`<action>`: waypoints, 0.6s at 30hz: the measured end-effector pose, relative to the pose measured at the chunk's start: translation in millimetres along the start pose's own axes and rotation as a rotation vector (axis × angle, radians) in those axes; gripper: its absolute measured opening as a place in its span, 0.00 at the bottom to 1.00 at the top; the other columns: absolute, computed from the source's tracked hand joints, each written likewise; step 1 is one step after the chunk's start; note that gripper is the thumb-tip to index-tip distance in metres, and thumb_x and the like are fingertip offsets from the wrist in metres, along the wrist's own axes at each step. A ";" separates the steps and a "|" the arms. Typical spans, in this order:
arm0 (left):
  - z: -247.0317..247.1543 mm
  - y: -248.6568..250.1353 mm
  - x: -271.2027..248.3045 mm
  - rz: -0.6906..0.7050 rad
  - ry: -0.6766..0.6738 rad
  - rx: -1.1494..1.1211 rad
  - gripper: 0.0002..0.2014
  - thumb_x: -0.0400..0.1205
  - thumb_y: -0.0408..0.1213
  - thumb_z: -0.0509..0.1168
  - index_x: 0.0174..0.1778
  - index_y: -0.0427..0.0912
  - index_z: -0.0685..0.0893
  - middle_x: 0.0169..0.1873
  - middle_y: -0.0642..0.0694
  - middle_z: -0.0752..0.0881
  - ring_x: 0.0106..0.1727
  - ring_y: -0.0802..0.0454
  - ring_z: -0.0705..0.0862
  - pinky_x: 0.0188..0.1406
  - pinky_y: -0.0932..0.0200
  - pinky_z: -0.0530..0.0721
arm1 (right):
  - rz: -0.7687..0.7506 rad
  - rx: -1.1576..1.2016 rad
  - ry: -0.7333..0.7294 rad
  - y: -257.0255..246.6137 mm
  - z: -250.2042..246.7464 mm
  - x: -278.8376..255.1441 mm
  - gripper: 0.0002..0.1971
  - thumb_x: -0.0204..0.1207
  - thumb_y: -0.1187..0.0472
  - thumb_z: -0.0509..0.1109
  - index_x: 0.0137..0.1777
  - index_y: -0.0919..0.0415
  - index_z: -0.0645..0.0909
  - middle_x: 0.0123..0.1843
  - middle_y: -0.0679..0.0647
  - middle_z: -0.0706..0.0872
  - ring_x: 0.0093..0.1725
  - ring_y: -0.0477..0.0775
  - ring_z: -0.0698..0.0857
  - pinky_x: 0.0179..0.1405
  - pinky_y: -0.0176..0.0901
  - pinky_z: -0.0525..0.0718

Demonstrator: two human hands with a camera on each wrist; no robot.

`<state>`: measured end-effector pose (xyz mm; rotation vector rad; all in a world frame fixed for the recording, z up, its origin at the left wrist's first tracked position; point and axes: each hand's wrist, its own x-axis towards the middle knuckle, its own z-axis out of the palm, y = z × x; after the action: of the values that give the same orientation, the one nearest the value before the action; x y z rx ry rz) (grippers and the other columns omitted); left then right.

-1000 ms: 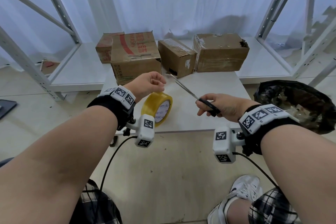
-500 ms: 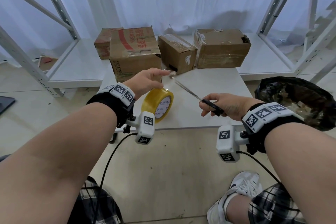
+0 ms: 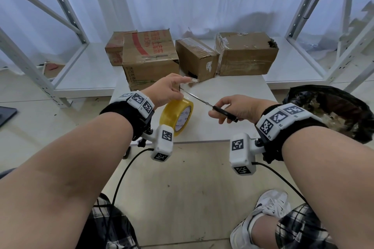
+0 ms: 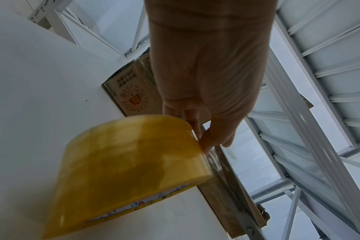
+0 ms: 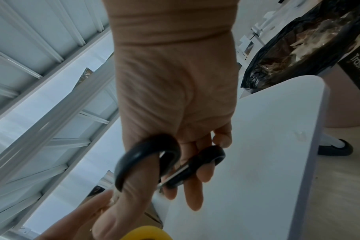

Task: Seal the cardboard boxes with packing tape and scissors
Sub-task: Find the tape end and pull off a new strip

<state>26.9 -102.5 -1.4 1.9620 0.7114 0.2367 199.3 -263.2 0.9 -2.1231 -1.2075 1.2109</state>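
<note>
Pinching what seems a thin, sticky, limp tape end, the left hand hovers above the yellow tape roll upright on the tabletop, while right-hand fingers grip the stiff scissors by their black loops.

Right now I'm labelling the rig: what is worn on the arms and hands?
Both forearms are bare. Each wrist has a black band topped with white blocks bearing black square markers: left, right. Under each hangs a white camera box with markers and a black cable. No gloves or sleeves.
</note>
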 end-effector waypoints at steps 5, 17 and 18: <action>0.5 1.8 0.6 0.000 0.000 0.015 0.28 0.78 0.20 0.66 0.73 0.45 0.77 0.64 0.53 0.71 0.46 0.56 0.82 0.48 0.66 0.84 | -0.009 -0.052 0.037 -7.3 -2.7 1.6 0.21 0.67 0.39 0.76 0.53 0.51 0.82 0.37 0.49 0.88 0.37 0.47 0.83 0.38 0.40 0.75; 1.6 2.1 2.2 0.001 0.005 0.048 0.28 0.79 0.20 0.65 0.74 0.45 0.75 0.63 0.53 0.70 0.45 0.49 0.79 0.47 0.65 0.85 | -0.023 -0.110 0.045 -16.0 -5.8 1.5 0.20 0.63 0.42 0.81 0.48 0.54 0.84 0.34 0.53 0.84 0.35 0.49 0.82 0.49 0.48 0.84; 1.8 2.3 2.4 0.001 0.006 0.058 0.28 0.79 0.20 0.65 0.75 0.45 0.75 0.63 0.53 0.70 0.46 0.49 0.79 0.46 0.67 0.86 | -0.024 -0.124 0.047 -16.5 -6.3 1.5 0.20 0.62 0.42 0.81 0.47 0.53 0.84 0.34 0.53 0.84 0.35 0.49 0.82 0.48 0.48 0.84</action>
<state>30.4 -103.2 -0.5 2.0171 0.7285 0.2254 197.1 -252.6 14.9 -2.2059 -1.3145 1.0952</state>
